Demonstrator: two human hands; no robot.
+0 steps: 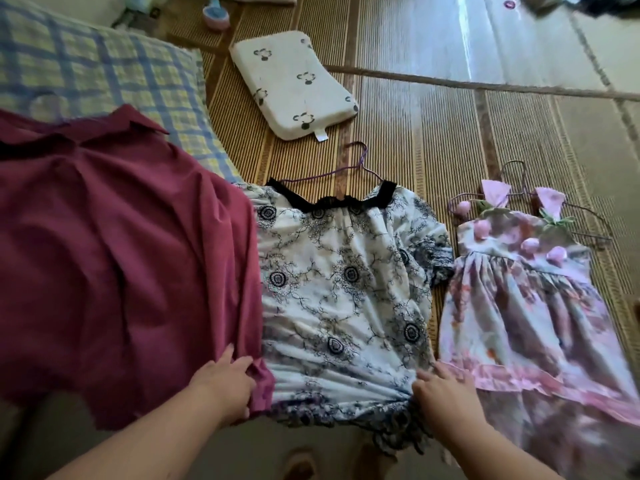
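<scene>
Ribbed mat (433,133), crinkled dress (346,289), maroon shirt (121,271)

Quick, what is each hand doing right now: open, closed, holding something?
Left hand: closed, gripping the lower corner of the maroon shirt.
Right hand: closed, gripping the bunched hem of the patterned dress.

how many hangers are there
2: one wire hanger pokes from the black-collared patterned dress, a second hanger from the pink floral dress on the right. The maroon shirt may hide a third.
</scene>
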